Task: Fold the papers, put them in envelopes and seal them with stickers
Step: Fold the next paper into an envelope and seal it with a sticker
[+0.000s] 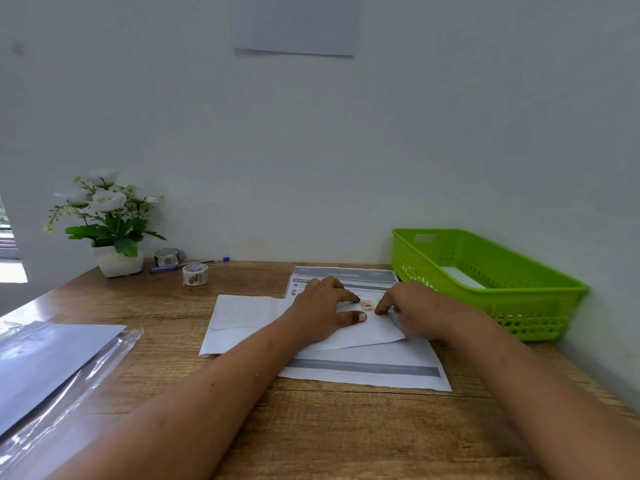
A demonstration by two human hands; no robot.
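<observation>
Left hand point(323, 306): lies flat on the envelope point(367, 332), fingers straight and pressing, index tip at the sticker point(366, 304)
Right hand point(417, 306): fingers bent down, index tip touching the envelope just beside the sticker; a pinch cannot be told
Envelope: white, mid-surface point(311, 427), atop a printed paper point(363, 372)
Second envelope point(242, 317): just left, partly under the first
Basket point(540, 306): green, at right
Sticker rolls point(195, 274): back left, near a potted plant point(110, 216)

Soft daylight, perhaps from left, glare on plastic sleeve point(69, 368), bowed edges
</observation>
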